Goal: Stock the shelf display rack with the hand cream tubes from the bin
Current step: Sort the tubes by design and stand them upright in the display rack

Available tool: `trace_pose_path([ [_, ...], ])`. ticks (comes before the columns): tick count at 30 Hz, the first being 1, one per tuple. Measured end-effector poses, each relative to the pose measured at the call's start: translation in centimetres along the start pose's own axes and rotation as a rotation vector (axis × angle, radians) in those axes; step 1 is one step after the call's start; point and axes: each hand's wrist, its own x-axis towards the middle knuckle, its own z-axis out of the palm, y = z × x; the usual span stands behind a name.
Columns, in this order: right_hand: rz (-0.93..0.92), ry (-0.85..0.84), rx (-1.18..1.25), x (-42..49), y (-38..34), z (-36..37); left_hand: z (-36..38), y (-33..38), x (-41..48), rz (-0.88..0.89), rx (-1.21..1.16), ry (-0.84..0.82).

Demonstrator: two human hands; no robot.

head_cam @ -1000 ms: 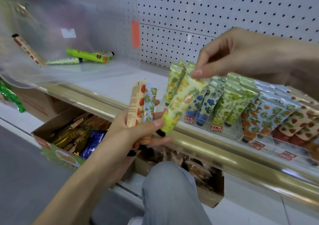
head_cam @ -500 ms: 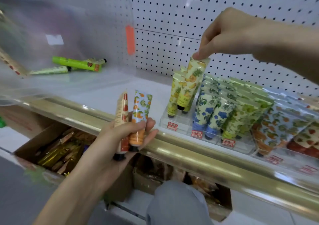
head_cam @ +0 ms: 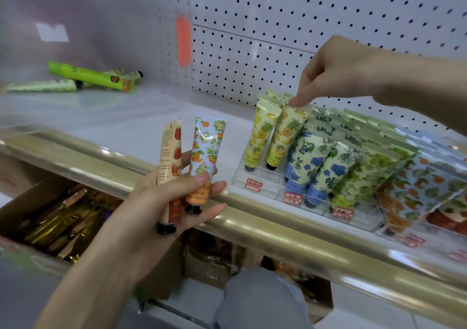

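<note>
I am pinching the top crimp of a yellow pineapple tube point(head_cam: 285, 136) with my right hand point(head_cam: 336, 73). The tube is standing cap down in the leftmost lane of the clear display rack point(head_cam: 262, 174), just beside another yellow tube of the same print. My left hand point(head_cam: 161, 202), in front of the rack and to its left, is gripping two more tubes upright, caps down. One is a cream strawberry tube point(head_cam: 171, 157), whose panel of small print is facing me but is too fine to read. The other is a pale blue orange tube point(head_cam: 206, 151), touching it on the side nearer the rack. Red price tags point(head_cam: 254, 184) are sticking to the rack's front wall below the lanes, and their writing is too blurred to read. To the right of the pineapple lane, blue-flower, green and orange-print tubes are leaning back in the rack. Left of the rack and well apart from it on the same shelf point(head_cam: 278, 230), the clear bin point(head_cam: 101, 38) is holding a few green tubes point(head_cam: 88, 76) and carrying an orange sticker point(head_cam: 183, 40) on its wall.
</note>
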Motion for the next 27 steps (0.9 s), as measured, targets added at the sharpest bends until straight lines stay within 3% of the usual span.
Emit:
trace_pose_path([
  [13,-0.059,-0.039,-0.130,0.4,0.2,0.9,-0.1,-0.4,0.2,0.050,0.051,0.026],
  [23,-0.022,-0.062,-0.121,0.0,0.5,0.1,0.8,-1.1,0.3,0.068,0.039,-0.047],
  [27,-0.122,0.071,-0.123,-1.0,0.5,-1.4,1.2,-1.3,0.3,0.082,0.069,-0.089],
])
